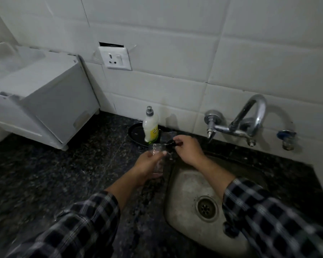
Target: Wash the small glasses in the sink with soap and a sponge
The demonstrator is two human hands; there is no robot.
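My left hand [147, 165] grips a small clear glass [157, 159] from the left, holding it upright over the counter just left of the sink. My right hand [187, 149] pinches a small dark object [171, 142] at the glass's rim; it may be the sponge, but the dim light makes it hard to tell. A second clear glass [167, 136] stands behind them on a black plate. The soap bottle [150, 127], white with a grey cap and yellow label, stands on the same plate. The steel sink [186, 185] lies below my right forearm, its drain [206, 208] uncovered.
A chrome wall tap [250, 118] juts out above the sink's far edge, with a blue-handled valve [287, 137] to its right. A white appliance [45, 101] fills the counter's left side. A wall socket [115, 57] sits above the black plate [135, 134]. Dark granite counter [54, 174] surrounds the sink.
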